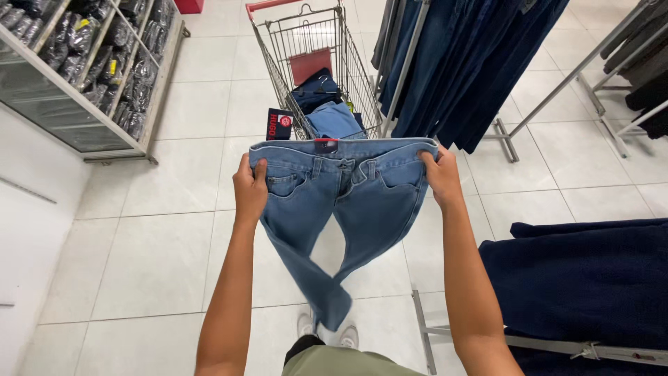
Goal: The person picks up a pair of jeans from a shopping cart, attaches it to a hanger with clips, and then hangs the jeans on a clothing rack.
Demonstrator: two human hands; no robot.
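A pair of light blue jeans (341, 202) hangs in front of me, held out flat by its waistband, legs dangling toward the floor and my shoes. My left hand (249, 189) grips the waistband's left end near a front pocket. My right hand (441, 178) grips the waistband's right end. Both arms are stretched forward at about the same height.
A metal shopping cart (316, 42) with folded blue clothes stands just beyond the jeans. Dark jeans hang on a rack (459, 63) at the upper right. A dark blue garment stack (584, 278) lies lower right. Shelves of packaged items (90, 63) stand at the upper left.
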